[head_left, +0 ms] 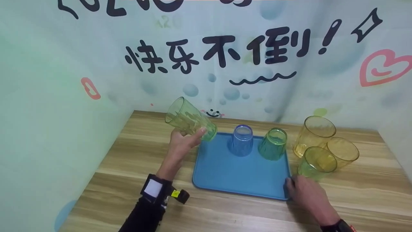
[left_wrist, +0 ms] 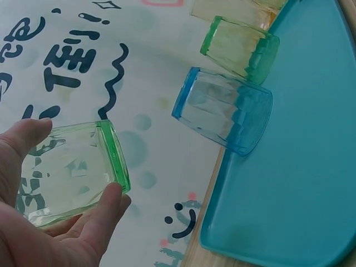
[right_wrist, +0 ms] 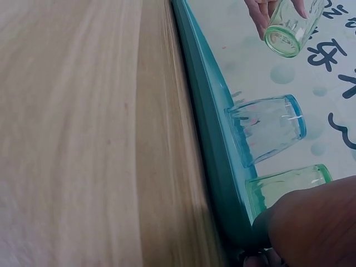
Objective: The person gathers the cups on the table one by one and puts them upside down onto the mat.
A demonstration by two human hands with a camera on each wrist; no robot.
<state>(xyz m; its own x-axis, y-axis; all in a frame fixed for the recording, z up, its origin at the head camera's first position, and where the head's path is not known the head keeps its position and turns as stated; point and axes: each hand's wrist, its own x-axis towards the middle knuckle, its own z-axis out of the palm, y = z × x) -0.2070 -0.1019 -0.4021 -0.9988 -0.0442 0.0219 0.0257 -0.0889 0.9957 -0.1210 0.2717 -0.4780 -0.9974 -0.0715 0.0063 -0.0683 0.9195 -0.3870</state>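
Note:
My left hand (head_left: 182, 145) grips a clear green drinking glass (head_left: 188, 120), held tilted above the back left of a blue tray (head_left: 238, 177). Its mouth points up and left, its base down and right. In the left wrist view, thumb and fingers wrap around the glass (left_wrist: 72, 167). Upside down along the tray's back stand a blue glass (head_left: 242, 143) and another green glass (head_left: 273, 146). At the tray's front right corner my right hand (head_left: 309, 193) pinches the rim; its lower fingers are mostly hidden in the right wrist view.
Right of the tray, two amber glasses (head_left: 317, 129) and a yellow-green glass (head_left: 310, 169) stand close together, mouths up. The wood-grain table (head_left: 128, 180) meets a printed cloth backdrop (head_left: 199, 87) behind, with pale cloth at both sides.

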